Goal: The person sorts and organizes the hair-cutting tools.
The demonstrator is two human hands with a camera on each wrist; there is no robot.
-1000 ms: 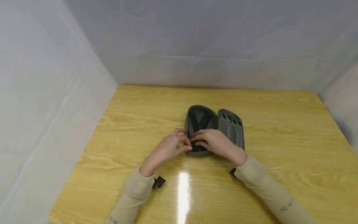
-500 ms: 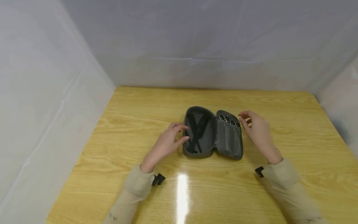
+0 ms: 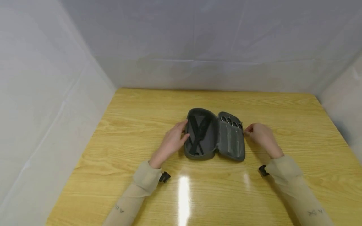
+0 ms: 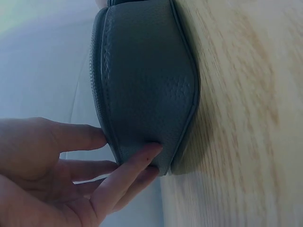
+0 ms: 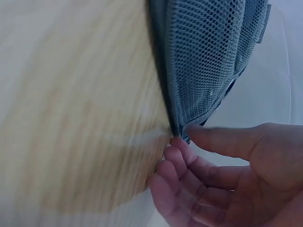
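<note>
Head view: a grey zip-around pouch of pebbled leather-look material (image 3: 215,135) lies spread open near the middle of a pale wood-grain worktop (image 3: 127,125), walled on three sides by white sheeting (image 3: 51,78). Its left half shows black crossed straps (image 3: 198,133); its right half carries a mesh pocket (image 3: 232,139) and a row of metal rings (image 3: 232,121).

The person's left hand (image 3: 172,141), fingers straight and released, rests against the outer wall of the left half; the left wrist view shows fingertips (image 4: 151,151) touching the shell's side near its corner. The right hand (image 3: 260,133) is at the right half's outer edge, and the right wrist view shows thumb and forefinger (image 5: 208,137) closing on what may be the zip edge or a pull, though blur makes that hard to confirm.

Judging from its moulded sides, the pouch looks light and semi-stiff, its grained skin offering fair friction; the rims of the two halves seem the natural places to take hold, while the mesh looks soft and liable to snag.

One second earlier both hands were together inside the left half, over the straps. Half a second ago they had parted, the right raised above the rings; now it has dropped to the edge and the left has moved in to touch the shell.
</note>
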